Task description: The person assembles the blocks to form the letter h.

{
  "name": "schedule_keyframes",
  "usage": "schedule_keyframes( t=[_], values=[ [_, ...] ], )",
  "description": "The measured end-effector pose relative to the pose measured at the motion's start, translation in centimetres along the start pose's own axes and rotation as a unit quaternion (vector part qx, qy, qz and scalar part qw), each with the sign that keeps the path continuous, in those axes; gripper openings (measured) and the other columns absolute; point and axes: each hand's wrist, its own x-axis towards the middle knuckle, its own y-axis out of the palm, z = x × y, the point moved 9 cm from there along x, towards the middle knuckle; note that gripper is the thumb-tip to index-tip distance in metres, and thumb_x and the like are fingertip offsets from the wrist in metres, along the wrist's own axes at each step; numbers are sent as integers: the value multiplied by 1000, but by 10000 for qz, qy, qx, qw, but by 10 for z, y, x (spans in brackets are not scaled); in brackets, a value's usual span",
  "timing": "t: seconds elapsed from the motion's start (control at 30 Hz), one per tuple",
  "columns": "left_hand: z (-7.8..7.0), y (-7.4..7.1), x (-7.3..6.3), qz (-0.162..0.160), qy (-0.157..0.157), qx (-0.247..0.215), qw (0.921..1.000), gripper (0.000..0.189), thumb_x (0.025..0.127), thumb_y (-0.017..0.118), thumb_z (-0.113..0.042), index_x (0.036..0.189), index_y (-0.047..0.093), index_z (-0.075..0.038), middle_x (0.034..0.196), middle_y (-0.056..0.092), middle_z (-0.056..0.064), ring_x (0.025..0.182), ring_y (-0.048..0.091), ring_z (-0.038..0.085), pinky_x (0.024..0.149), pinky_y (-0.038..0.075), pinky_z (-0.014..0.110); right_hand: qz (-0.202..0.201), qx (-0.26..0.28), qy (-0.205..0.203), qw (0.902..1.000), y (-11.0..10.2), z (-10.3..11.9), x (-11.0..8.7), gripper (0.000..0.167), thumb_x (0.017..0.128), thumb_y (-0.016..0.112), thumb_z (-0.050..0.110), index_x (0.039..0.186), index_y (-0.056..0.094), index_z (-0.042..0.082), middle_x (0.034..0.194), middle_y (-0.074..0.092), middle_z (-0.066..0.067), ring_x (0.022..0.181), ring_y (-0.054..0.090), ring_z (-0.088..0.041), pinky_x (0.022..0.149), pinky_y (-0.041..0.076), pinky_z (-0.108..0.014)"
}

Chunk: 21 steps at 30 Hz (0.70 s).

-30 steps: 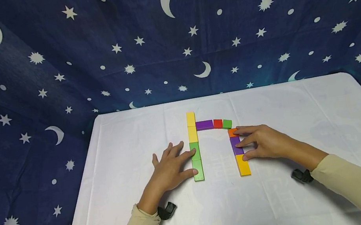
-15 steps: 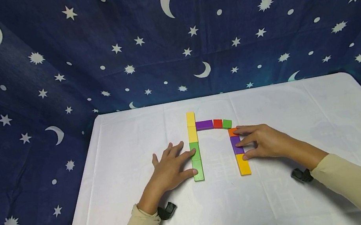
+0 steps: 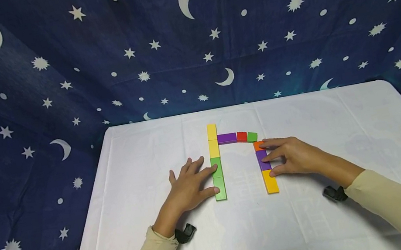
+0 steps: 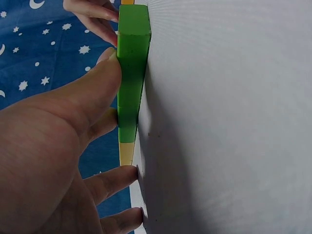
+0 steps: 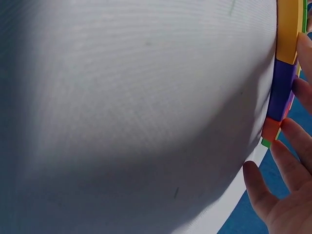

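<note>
My left hand [image 3: 187, 189] rests its thumb and index fingertip on two green blocks [image 3: 219, 181], its other fingers spread over the tablecloth. Two yellow blocks [image 3: 214, 148] continue that straight column away from me. From the column a purple block [image 3: 226, 138], a small red block [image 3: 242, 136] and a small green block [image 3: 252, 136] run rightward, the last two slightly tilted. The fingertips of my right hand [image 3: 294, 155] touch a second column: a small orange block [image 3: 256, 145], a purple block [image 5: 281, 87] and an amber block [image 3: 271, 184]. Neither hand curls round a block.
A white cloth [image 3: 141, 152] covers the table, with small creases. Behind it and at the left hangs a dark blue curtain [image 3: 159, 21] with moons and stars. Black straps with cameras sit at the left wrist [image 3: 185, 233] and right wrist [image 3: 334, 193].
The right column has shifted very slightly away from me and to the right under the right fingertips. The left hand and the left column stay put.
</note>
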Motion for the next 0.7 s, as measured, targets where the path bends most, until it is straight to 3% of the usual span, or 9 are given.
schedule_keyframes(
  t=[0.2, 0.33, 0.7],
  values=[
    [0, 1, 0, -6, 3, -19, 10000, 66, 88, 68, -64, 149, 50, -45, 167, 33, 2, 157, 22, 37, 108, 11, 85, -4, 24, 135, 9999, 0, -2, 0, 47, 76, 91, 39, 117, 79, 20, 144, 62, -9, 135, 57, -34, 106, 49, -52],
    [0, 0, 1, -18, 4, -38, 10000, 66, 88, 69, -63, 149, 50, -45, 166, 34, 2, 157, 22, 37, 108, 12, 85, -214, 143, 296, 9992, -8, -4, -1, 46, 78, 90, 36, 120, 78, 19, 142, 63, -7, 134, 58, -32, 106, 49, -53],
    [-2, -4, 3, 99, -52, -182, 9998, 64, 89, 71, -60, 148, 52, -44, 166, 34, 2, 157, 22, 37, 109, 11, 85, -1216, -250, 856, 9886, -61, -7, -6, 35, 89, 80, 19, 123, 76, 11, 135, 68, -12, 126, 62, -35, 102, 50, -60]
  ],
)
